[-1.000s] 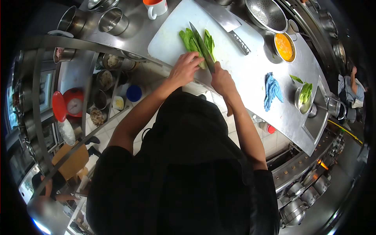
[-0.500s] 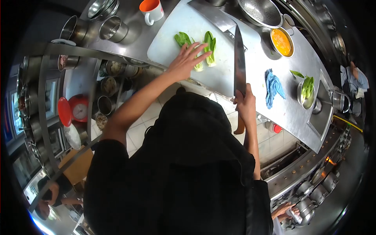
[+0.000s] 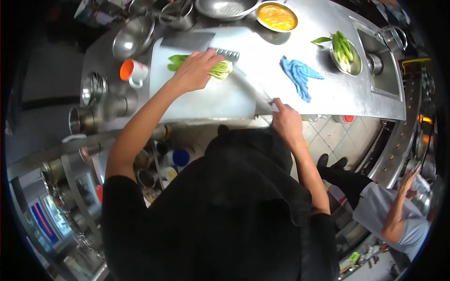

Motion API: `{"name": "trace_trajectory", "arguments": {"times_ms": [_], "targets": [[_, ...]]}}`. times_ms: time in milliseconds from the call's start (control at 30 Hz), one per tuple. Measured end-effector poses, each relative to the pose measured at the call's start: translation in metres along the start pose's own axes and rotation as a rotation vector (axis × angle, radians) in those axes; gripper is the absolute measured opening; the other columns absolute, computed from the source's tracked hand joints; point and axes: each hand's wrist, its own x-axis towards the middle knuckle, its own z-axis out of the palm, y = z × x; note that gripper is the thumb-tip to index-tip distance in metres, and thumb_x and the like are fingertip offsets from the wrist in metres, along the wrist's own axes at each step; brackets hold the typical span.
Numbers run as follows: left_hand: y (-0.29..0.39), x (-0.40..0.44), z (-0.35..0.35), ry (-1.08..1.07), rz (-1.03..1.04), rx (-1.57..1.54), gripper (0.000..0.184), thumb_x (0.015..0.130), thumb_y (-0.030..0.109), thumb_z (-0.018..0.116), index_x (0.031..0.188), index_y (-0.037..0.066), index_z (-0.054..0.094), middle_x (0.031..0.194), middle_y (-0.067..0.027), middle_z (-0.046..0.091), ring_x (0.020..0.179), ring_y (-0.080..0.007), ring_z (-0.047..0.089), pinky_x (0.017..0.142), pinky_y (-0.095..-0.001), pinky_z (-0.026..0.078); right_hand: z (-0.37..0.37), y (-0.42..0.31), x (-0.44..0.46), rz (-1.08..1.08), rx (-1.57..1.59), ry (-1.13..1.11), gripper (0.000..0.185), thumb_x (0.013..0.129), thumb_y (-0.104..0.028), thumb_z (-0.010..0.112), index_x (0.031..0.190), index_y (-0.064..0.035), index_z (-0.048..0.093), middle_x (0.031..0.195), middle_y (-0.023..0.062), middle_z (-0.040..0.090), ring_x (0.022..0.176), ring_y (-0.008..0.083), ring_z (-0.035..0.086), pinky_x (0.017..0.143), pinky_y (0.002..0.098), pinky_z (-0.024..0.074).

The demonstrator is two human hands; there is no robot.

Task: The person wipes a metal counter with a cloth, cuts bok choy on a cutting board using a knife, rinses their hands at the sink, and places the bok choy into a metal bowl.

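Note:
Bok choy (image 3: 220,70) lies sideways on the white cutting board (image 3: 187,100), its cut pale end facing right. My left hand (image 3: 197,71) is closed over its middle, with green leaves showing on the left; how many pieces are under the palm is hidden. My right hand (image 3: 287,122) grips a long knife (image 3: 253,86) by its handle at the board's right edge. The blade, smeared by motion, slants up and left towards the bok choy's cut end. Whether they touch I cannot tell. A broad cleaver (image 3: 185,40) lies at the back of the board.
Behind the board stand a colander (image 3: 227,8) and a bowl of orange liquid (image 3: 277,17). A blue cloth (image 3: 300,77) and a bowl of greens (image 3: 349,58) are to the right, a mug (image 3: 134,72) to the left. Another person (image 3: 389,210) stands at the lower right.
The separate bok choy pieces are now gathered sideways under my left hand, which has closed from spread fingers. The knife has swung from pointing away to slanting left. My view has turned.

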Motion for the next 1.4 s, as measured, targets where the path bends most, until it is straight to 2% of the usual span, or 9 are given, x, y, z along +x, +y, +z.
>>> {"name": "trace_trajectory", "arguments": {"times_ms": [167, 300, 400, 500, 767, 867, 1000, 1233, 1400], "targets": [[0.077, 0.105, -0.036, 0.075, -0.012, 0.077, 0.059, 0.067, 0.004, 0.067, 0.124, 0.007, 0.052, 0.11, -0.0103, 0.057, 0.102, -0.0278, 0.056, 0.086, -0.0401, 0.042, 0.04, 0.033, 0.096, -0.311, -0.086, 0.107, 0.026, 0.076, -0.015, 0.063, 0.101, -0.0098, 0.058, 0.092, 0.0184, 0.06, 0.086, 0.0348, 0.061, 0.073, 0.045, 0.0486], [0.143, 0.209, -0.007, 0.103, -0.022, 0.072, 0.056, 0.068, 0.005, 0.065, 0.122, 0.005, 0.053, 0.106, -0.0113, 0.061, 0.102, -0.0278, 0.057, 0.087, -0.0401, 0.041, -0.033, 0.073, 0.078, -0.567, 0.184, 0.228, 0.038, 0.072, -0.011, 0.069, 0.109, -0.0082, 0.059, 0.104, 0.0147, 0.056, 0.098, 0.0317, 0.056, 0.082, 0.0417, 0.0459], [0.187, 0.285, 0.021, 0.175, 0.026, 0.104, 0.058, 0.068, 0.005, 0.065, 0.124, 0.008, 0.054, 0.106, -0.0103, 0.06, 0.102, -0.0284, 0.056, 0.095, -0.0425, 0.038, -0.069, 0.16, 0.053, -0.445, 0.454, 0.101, 0.037, 0.073, -0.005, 0.069, 0.109, -0.0046, 0.061, 0.104, 0.0144, 0.061, 0.091, 0.0306, 0.061, 0.079, 0.0396, 0.0489], [0.22, 0.357, 0.047, 0.128, 0.111, 0.168, 0.055, 0.068, 0.003, 0.063, 0.123, 0.009, 0.055, 0.105, -0.008, 0.06, 0.105, -0.0255, 0.056, 0.087, -0.0433, 0.038, -0.118, 0.223, 0.031, -0.268, 0.544, -0.02, 0.028, 0.077, -0.001, 0.066, 0.104, -0.0031, 0.062, 0.097, 0.0142, 0.065, 0.08, 0.0285, 0.064, 0.074, 0.0377, 0.0509], [0.251, 0.452, 0.087, -0.021, 0.21, 0.353, 0.055, 0.07, -0.003, 0.061, 0.121, 0.015, 0.057, 0.101, -0.0028, 0.06, 0.105, -0.0211, 0.055, 0.102, -0.0488, 0.032, -0.181, 0.312, -0.013, -0.083, 0.596, 0.253, 0.022, 0.082, -0.002, 0.063, 0.104, -0.0027, 0.062, 0.084, 0.0125, 0.064, 0.076, 0.0248, 0.062, 0.071, 0.0345, 0.0489], [0.26, 0.431, 0.069, -0.058, 0.123, 0.301, 0.054, 0.069, -0.002, 0.06, 0.12, 0.014, 0.057, 0.101, -0.0032, 0.06, 0.107, -0.0217, 0.054, 0.103, -0.0509, 0.031, -0.178, 0.331, -0.028, 0.05, 0.69, 0.262, 0.022, 0.083, -0.001, 0.062, 0.105, -0.0041, 0.063, 0.08, 0.0078, 0.064, 0.073, 0.0163, 0.06, 0.068, 0.0295, 0.0476], [0.23, 0.337, 0.049, 0.073, -0.168, 0.256, 0.053, 0.067, -0.001, 0.057, 0.118, 0.012, 0.058, 0.104, -0.0049, 0.06, 0.108, -0.0234, 0.054, 0.102, -0.0525, 0.031, -0.17, 0.311, -0.002, -0.021, 0.69, 0.099, 0.024, 0.081, 0.0, 0.063, 0.104, -0.0038, 0.063, 0.081, 0.0087, 0.064, 0.073, 0.0192, 0.06, 0.07, 0.0315, 0.048], [0.126, 0.066, 0.038, -0.082, -0.856, 0.459, 0.05, 0.067, -0.004, 0.058, 0.113, 0.014, 0.061, 0.112, -0.0038, 0.056, 0.12, -0.024, 0.046, 0.106, -0.0692, 0.017, -0.103, 0.187, 0.085, -0.709, 0.363, 0.038, 0.039, 0.073, 0.001, 0.068, 0.11, -0.0069, 0.059, 0.092, 0.014, 0.06, 0.092, 0.0305, 0.058, 0.081, 0.0408, 0.0468], [0.074, -0.034, 0.064, 0.071, -0.896, 0.504, 0.059, 0.067, -0.008, 0.058, 0.121, 0.017, 0.06, 0.132, -0.0035, 0.048, 0.136, -0.0245, 0.032, 0.107, -0.0718, 0.013, -0.032, 0.104, 0.121, -0.9, 0.119, -0.062, 0.054, 0.072, -0.005, 0.07, 0.122, -0.0108, 0.054, 0.108, 0.0176, 0.055, 0.096, 0.0361, 0.056, 0.085, 0.0446, 0.046]]}}
